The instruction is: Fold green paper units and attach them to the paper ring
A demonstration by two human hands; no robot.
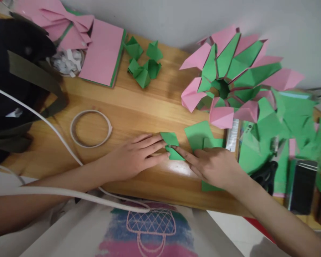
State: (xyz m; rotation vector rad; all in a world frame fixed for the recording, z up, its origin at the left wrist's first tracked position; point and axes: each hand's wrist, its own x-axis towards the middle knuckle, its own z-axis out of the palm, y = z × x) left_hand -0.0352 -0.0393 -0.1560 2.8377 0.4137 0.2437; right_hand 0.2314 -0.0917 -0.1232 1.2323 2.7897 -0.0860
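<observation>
In the head view, a small folded piece of green paper point(174, 154) lies on the wooden table point(139, 107) between the two hands. The left hand point(133, 153) is spread flat, its fingertips at the paper's left edge; the right hand point(216, 166) lays an extended index finger on its middle. Neither hand is clenched; both seem to press rather than grasp.

The paper should be very light, thin and fairly crisp, easily creased or torn, and apt to slide on the smooth wood. Its outer edges look the best hold, with a fingertip flattening the fold.

Matte green squares point(199, 134) lie just beside the right hand. Beyond stand a spiky pink-and-green paper ring point(234, 59) and pointed green folded pieces point(141, 76). A thin, round tape roll point(91, 146) lies near the left hand.
</observation>
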